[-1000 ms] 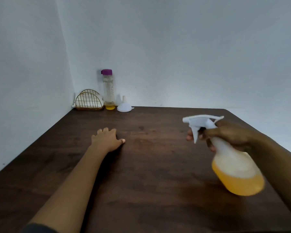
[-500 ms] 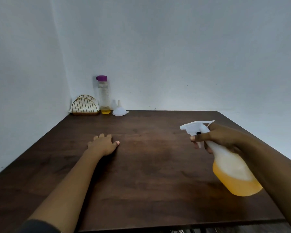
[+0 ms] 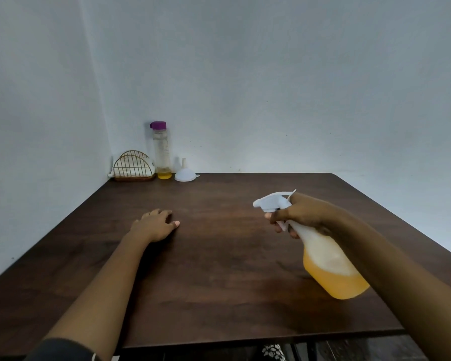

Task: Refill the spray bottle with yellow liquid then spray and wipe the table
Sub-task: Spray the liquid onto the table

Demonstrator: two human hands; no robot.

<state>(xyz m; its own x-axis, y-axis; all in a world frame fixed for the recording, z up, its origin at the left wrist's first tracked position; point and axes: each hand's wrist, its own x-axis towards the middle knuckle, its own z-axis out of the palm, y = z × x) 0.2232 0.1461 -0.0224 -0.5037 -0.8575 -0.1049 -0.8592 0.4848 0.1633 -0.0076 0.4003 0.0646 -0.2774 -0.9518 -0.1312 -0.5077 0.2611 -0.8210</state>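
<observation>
My right hand (image 3: 301, 213) grips the neck of a white spray bottle (image 3: 328, 259) and holds it tilted above the right side of the dark wooden table (image 3: 219, 269). Yellow liquid fills the bottle's lower part. Its nozzle points left toward the table's middle, and my fingers curl round the trigger. My left hand (image 3: 155, 225) rests palm down on the table left of centre, fingers relaxed. A clear bottle with a purple cap (image 3: 162, 151) stands at the far left corner with a little yellow liquid at its bottom.
A white funnel (image 3: 185, 173) sits upside down beside the capped bottle. A gold wire holder (image 3: 133, 166) with white cloth or napkins stands in the corner. White walls close the left and far sides. The table's front edge runs near the bottom of the view.
The view has tilted upward, showing more wall and the table's front edge. My right hand's fingers have closed tighter on the trigger. The left hand stays in place.
</observation>
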